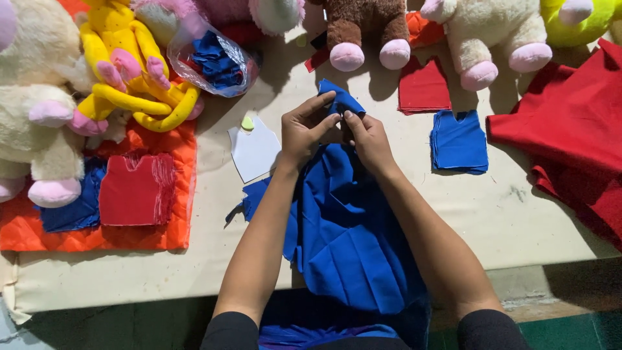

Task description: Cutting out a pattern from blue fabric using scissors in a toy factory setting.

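Both my hands meet at the middle of the desk (363,214), pinching one small blue piece (341,100) between them. My left hand (304,129) grips its near edge with thumb and forefinger; my right hand (368,137) closes on its lower corner, fingers curled. My forearms reach forward from the bottom of the view, almost parallel, wrists slightly raised over a big blue cloth (350,240) that spreads from under my hands down toward my lap.

Just left of my left hand lies a white paper pattern (254,152). Right of my right hand sits a stack of cut blue pieces (459,142), so I judge some cutting done, with much blue cloth uncut. Beyond are a red piece (423,87), red cloth (570,129) at far right, a bag (214,61) of blue scraps, and plush toys (363,32) along the far edge.
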